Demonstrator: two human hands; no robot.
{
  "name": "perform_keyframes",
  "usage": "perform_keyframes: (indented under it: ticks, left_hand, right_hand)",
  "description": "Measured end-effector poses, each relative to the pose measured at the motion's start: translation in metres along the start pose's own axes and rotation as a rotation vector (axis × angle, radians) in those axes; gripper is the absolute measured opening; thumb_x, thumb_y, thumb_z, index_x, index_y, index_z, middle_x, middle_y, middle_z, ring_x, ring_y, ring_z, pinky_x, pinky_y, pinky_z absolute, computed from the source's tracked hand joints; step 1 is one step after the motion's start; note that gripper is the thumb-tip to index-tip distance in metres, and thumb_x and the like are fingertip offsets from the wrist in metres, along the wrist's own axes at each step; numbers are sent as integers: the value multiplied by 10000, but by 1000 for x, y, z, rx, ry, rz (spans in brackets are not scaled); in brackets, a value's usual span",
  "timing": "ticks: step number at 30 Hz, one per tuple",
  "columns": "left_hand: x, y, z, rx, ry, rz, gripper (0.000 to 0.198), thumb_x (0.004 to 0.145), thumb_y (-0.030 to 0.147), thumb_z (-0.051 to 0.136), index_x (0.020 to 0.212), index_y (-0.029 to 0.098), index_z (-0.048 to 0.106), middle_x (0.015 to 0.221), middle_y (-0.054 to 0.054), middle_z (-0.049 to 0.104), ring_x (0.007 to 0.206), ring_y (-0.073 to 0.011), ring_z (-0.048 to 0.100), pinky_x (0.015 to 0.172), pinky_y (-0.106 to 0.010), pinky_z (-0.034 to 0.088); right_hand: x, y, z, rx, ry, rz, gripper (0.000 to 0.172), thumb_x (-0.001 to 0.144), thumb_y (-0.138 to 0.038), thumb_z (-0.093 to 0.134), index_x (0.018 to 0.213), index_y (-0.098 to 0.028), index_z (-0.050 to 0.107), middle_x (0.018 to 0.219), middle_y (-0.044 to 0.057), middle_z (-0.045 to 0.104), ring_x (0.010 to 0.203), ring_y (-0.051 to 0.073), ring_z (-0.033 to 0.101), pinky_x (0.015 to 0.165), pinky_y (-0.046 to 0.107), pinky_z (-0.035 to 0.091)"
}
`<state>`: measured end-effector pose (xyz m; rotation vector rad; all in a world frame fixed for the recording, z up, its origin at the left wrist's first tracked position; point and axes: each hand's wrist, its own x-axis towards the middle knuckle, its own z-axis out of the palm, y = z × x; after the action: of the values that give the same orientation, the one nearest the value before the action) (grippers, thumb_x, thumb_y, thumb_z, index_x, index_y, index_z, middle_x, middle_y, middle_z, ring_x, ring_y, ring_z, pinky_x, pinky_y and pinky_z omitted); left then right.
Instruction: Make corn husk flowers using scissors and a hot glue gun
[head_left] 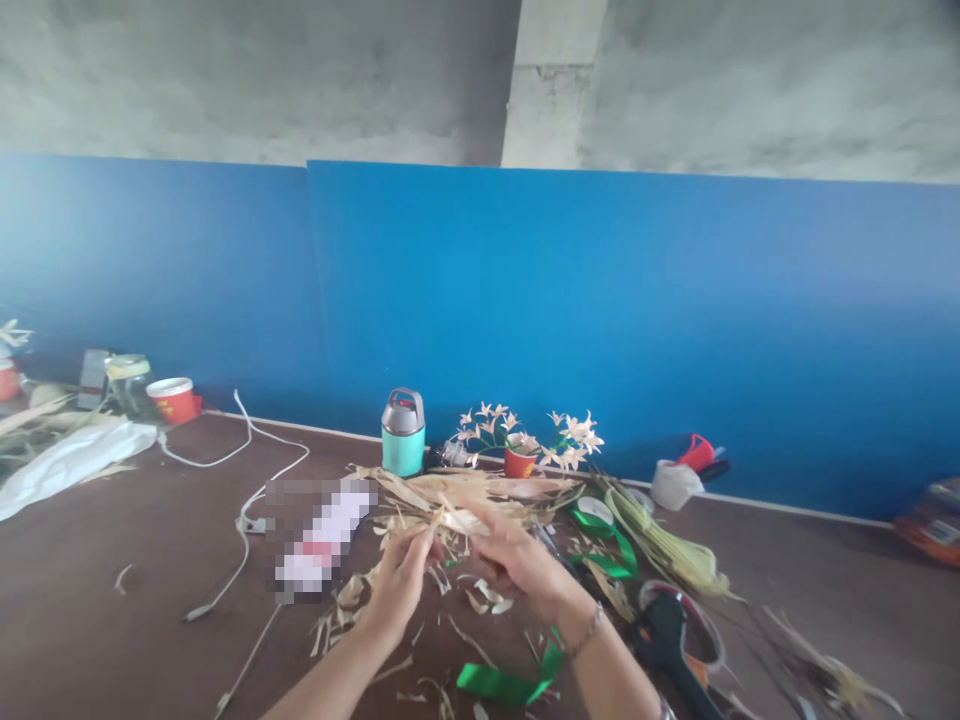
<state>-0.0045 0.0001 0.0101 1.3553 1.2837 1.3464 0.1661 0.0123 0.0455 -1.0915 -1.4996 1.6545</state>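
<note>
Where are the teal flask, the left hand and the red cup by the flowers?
Flask [403, 453]: head view, on its teal body.
Left hand [403, 572]: head view, on the back of the hand.
Cup [519, 462]: head view, on its red side.

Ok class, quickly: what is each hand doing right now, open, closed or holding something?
Left hand: closed, fingers pinching a pale husk piece.
Right hand: fingers at the same piece; too blurred to tell whether they grip it.
</note>
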Motion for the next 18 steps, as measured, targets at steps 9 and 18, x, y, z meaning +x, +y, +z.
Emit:
perform_keyframes:
  ticks: [9, 18]
  left_hand:
    - [1, 2, -4, 101, -73, 169, 329, 803, 358, 398, 517, 201, 442, 523, 15, 470, 566, -158, 482, 585, -248, 400]
    - [-2, 2, -7, 77, -63, 148, 349, 806, 344, 386, 490, 198, 417, 499, 24, 426, 524, -136, 438, 535, -236, 353]
  right_hand:
    - [8, 9, 21, 135, -129, 78, 450, 765, -392, 590, 1179, -215, 571, 470, -111, 295, 360, 22, 146, 347, 145, 111]
    - [14, 19, 15, -587, 284, -313, 421, 768, -145, 416, 1107, -235, 648, 933, 61, 682, 844, 207, 592, 779, 329, 438]
